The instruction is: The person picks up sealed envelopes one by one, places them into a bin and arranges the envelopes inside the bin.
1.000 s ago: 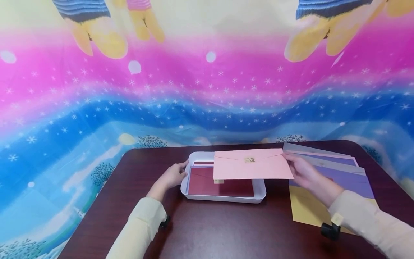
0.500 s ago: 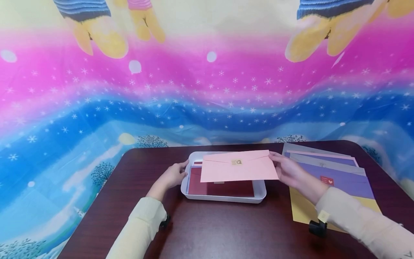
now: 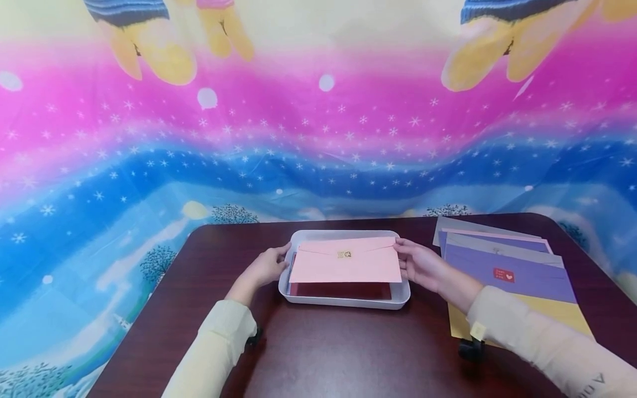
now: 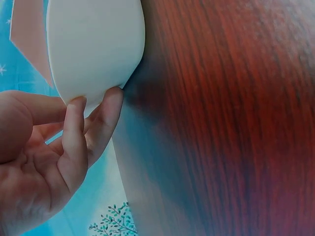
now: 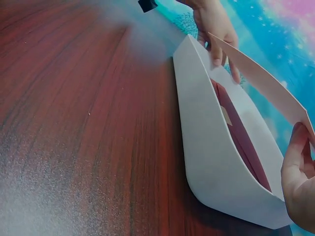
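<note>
A pink envelope (image 3: 348, 271) with a gold sticker hangs over the white tray (image 3: 343, 304), nearly level. My right hand (image 3: 423, 267) pinches it by its right end, thumb above and fingers below. Inside the tray lies a dark red envelope (image 5: 241, 142), partly covered by the pink one in the head view. At the tray's left end, my left hand (image 3: 266, 268) grips the rim. The left wrist view shows the thumb and fingertips (image 4: 114, 94) of that hand against the tray's end wall.
Right of the tray lies a fanned stack of larger envelopes: a purple one (image 3: 537, 276) with a red sticker, a yellow one (image 3: 460, 323), and grey ones behind. All sits on a dark wood table (image 3: 318, 354). A printed cloth (image 3: 318, 138) hangs behind it.
My right hand has carried the pink envelope leftward from the tray's right side to over its middle. The left hand has stayed at the tray's left end.
</note>
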{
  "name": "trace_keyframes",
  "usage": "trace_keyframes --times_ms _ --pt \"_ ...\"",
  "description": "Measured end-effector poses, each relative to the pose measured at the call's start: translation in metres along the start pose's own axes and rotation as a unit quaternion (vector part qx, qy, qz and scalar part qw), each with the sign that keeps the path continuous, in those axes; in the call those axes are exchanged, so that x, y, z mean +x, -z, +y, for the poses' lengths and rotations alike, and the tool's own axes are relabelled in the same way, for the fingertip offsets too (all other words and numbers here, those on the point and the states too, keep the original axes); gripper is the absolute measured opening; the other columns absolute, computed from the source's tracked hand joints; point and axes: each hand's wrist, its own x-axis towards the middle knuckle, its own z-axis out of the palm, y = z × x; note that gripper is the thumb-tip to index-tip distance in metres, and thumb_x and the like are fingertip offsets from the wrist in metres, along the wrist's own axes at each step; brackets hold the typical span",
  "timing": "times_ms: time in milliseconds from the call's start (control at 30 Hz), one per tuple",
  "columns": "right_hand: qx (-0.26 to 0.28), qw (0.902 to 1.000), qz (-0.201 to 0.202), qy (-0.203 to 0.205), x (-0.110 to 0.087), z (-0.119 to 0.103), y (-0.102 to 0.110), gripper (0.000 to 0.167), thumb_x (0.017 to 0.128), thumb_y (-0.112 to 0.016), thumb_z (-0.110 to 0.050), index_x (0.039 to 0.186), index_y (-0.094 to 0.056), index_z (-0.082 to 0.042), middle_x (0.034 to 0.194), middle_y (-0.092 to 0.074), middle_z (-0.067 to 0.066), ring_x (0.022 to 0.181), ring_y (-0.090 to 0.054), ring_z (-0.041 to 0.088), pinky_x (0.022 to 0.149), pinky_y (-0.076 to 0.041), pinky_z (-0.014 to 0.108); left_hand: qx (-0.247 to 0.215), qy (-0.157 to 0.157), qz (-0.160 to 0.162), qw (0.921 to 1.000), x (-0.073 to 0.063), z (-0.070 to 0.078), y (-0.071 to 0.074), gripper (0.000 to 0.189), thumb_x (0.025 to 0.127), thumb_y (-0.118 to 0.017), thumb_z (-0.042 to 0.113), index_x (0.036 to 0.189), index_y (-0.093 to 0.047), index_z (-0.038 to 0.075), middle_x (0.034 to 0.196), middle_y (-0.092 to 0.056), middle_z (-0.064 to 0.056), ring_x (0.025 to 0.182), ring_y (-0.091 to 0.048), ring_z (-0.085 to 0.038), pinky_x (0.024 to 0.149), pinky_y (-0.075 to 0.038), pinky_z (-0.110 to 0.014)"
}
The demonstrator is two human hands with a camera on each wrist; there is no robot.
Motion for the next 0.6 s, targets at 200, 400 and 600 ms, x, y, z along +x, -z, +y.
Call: trace_keyframes --times_ms 200,400,600 --pt "0.01 0.9999 -0.004 -0.008 0.004 0.003 -0.004 0.026 0.111 -0.03 -0.008 0.136 -0.03 -0.003 0.103 -0.063 -0.001 0.094 -0.064 0.012 0.083 -0.055 0.031 0.006 -0.006 0.001 1.0 0.0 0.0 0.0 0.059 0.104 -0.057 0.005 0.159 -0.037 0.007 0.129 -0.064 -0.025 0.089 -0.061 -0.023 0.07 -0.05 -0.032" --pt "-0.008 0.9998 -0.009 -0.016 0.008 0.004 -0.008 0.029 0.111 -0.031 -0.009 0.139 -0.03 -0.001 0.104 -0.063 -0.001 0.094 -0.064 0.013 0.083 -0.055 0.03 -0.002 0.007 -0.001 1.0 0.0 0.0 -0.001 0.058 0.105 -0.056 0.007 0.16 -0.036 0.009 0.132 -0.062 -0.025 0.093 -0.063 -0.023 0.072 -0.052 -0.033" --pt "-0.012 0.9996 -0.005 -0.025 0.008 0.005 -0.013 0.022 0.112 -0.033 -0.01 0.132 -0.034 -0.003 0.1 -0.063 -0.001 0.091 -0.065 0.013 0.081 -0.056 0.03 -0.003 0.01 -0.001 0.9999 -0.001 0.0 -0.001 0.058 0.105 -0.055 0.007 0.16 -0.036 0.009 0.134 -0.061 -0.025 0.094 -0.063 -0.024 0.072 -0.052 -0.033"
